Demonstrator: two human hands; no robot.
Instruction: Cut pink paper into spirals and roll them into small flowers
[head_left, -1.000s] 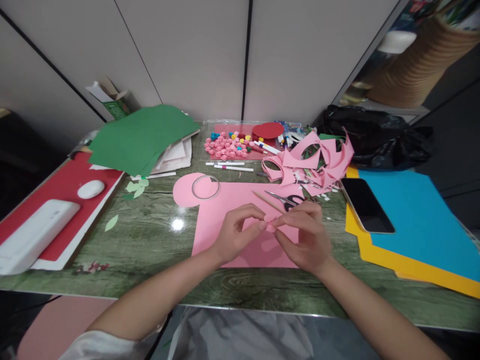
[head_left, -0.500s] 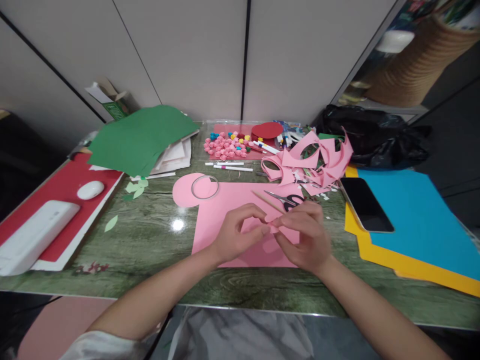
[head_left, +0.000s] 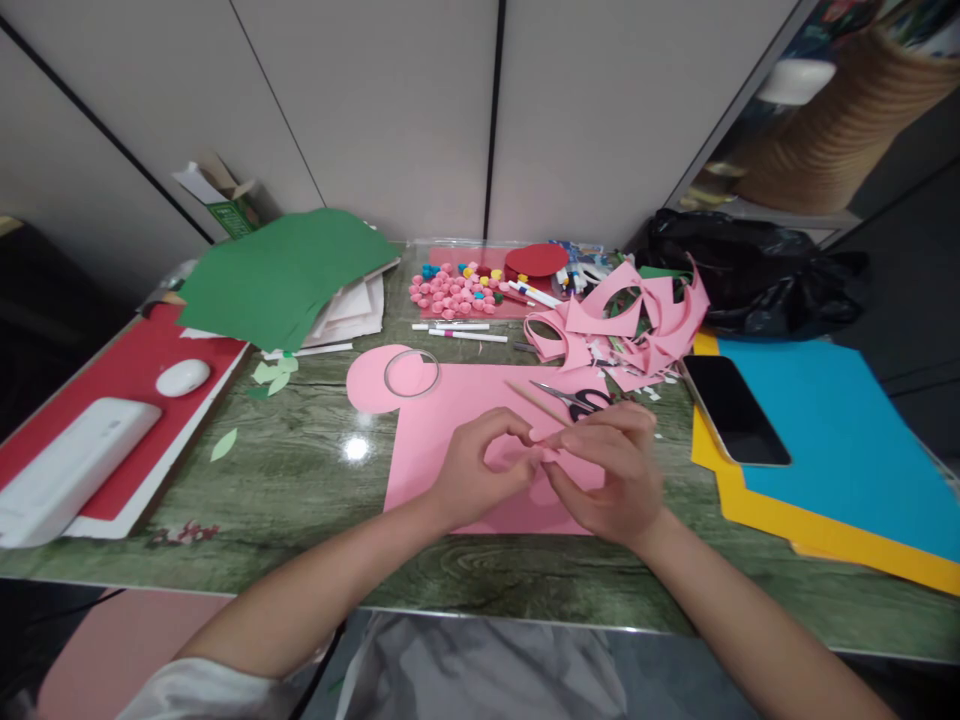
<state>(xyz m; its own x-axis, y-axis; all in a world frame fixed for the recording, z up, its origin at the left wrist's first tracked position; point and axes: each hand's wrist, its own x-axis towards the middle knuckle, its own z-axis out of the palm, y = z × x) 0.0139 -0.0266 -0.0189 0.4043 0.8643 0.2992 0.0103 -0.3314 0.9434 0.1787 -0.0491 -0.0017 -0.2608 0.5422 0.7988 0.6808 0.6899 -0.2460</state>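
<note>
My left hand (head_left: 484, 465) and my right hand (head_left: 611, 470) meet above a pink paper sheet (head_left: 427, 480). Between their fingertips they pinch a small piece of pink paper (head_left: 546, 452), mostly covered by the fingers. Both hands are closed on it. Just beyond my right hand lie black-handled scissors (head_left: 581, 402), with a thin wooden stick (head_left: 531, 400) beside them. A thin ring (head_left: 388, 375) rests at the sheet's upper left corner, partly over a pink paper circle (head_left: 367, 378).
Pink paper offcuts (head_left: 645, 320) pile up behind the scissors. Small pink paper balls (head_left: 450, 295) lie on a tray at the back. Green sheets (head_left: 285, 270) are at left; a phone (head_left: 735, 410) rests on blue paper (head_left: 847, 430) at right. A white device (head_left: 82, 470) sits on red paper.
Fingers of both hands have shifted slightly around the small pink paper piece, still pinching it. The objects on the table keep their places; the view has moved a little.
</note>
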